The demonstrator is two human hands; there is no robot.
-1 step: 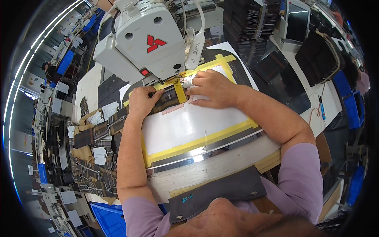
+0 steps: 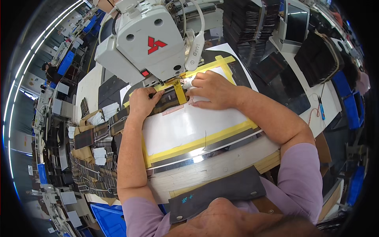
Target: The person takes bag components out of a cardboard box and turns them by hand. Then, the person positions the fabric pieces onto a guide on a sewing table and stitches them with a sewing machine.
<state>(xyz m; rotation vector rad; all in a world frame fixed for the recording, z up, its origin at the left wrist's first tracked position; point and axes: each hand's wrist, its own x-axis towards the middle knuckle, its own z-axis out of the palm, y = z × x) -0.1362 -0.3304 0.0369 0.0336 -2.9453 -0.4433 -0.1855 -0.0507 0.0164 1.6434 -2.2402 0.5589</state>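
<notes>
My left hand (image 2: 143,102) pinches a small black item (image 2: 151,95) at the left end of a dark plaid fabric strip (image 2: 166,100) under a white sewing machine (image 2: 138,47). My right hand (image 2: 213,91) has curled fingers around a white object (image 2: 188,83), just right of a yellow tab (image 2: 180,93) lying across the strip; its exact shape is hidden. Both hands rest over a white template sheet (image 2: 189,130) edged with yellow tape. A red-outlined marking shows just below the strip.
Plaid pieces with white labels (image 2: 94,154) pile at the left. A tall dark stack (image 2: 244,19), a screen (image 2: 296,19), dark folded pieces (image 2: 316,59) and a blue-handled tool (image 2: 321,108) are at the right. Blue bins (image 2: 108,217) sit below. A person (image 2: 49,71) is far left.
</notes>
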